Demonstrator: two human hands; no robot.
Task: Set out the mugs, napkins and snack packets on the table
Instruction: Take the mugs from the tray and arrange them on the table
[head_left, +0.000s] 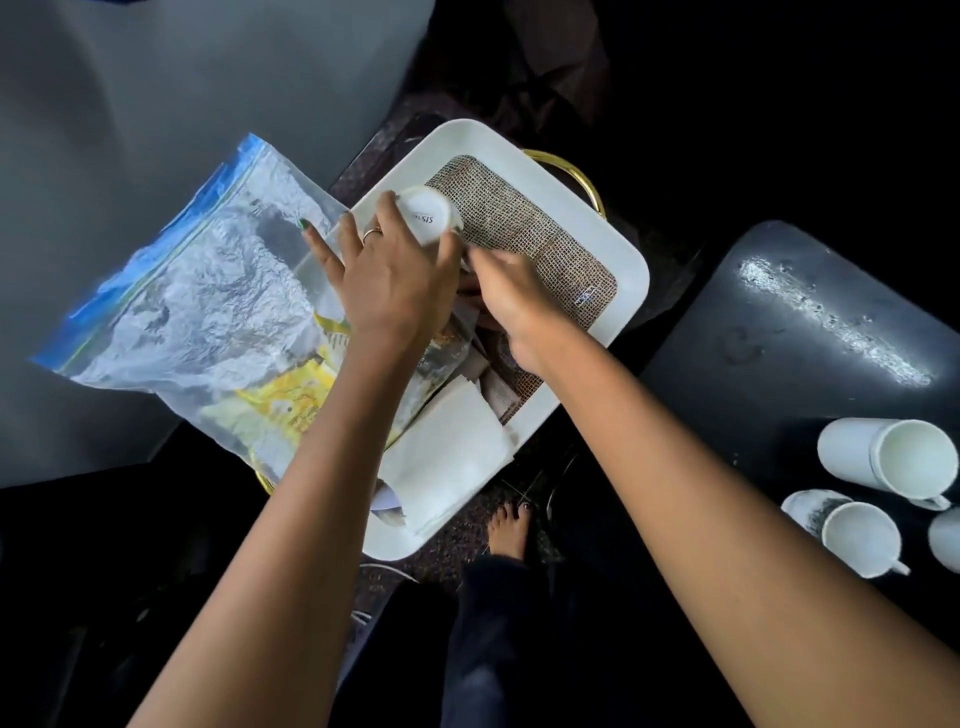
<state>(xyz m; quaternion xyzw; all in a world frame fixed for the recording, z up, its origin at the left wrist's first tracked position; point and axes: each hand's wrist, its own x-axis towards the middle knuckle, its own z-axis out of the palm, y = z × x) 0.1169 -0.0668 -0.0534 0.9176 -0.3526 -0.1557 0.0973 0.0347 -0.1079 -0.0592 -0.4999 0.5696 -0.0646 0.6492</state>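
Observation:
My left hand (395, 280) grips a white mug (428, 215), base up, over the left part of a white tray (631, 270) lined with a burlap mat (519, 218). My right hand (514, 306) reaches in just beside and below that mug. Its fingertips are hidden under my left hand, so what it touches is unclear. White napkins (447, 452) lie folded at the tray's near end. A clear zip bag (208, 291) with a blue seal holds yellow snack packets (291, 400) and leans over the tray's left edge.
On the dark table (779, 332) at the right lie three white mugs: one (898, 457) on its side, a second (852, 530) below it, a third (945, 538) at the frame edge. A grey seat (130, 104) fills the upper left. My bare foot (511, 525) stands below the tray.

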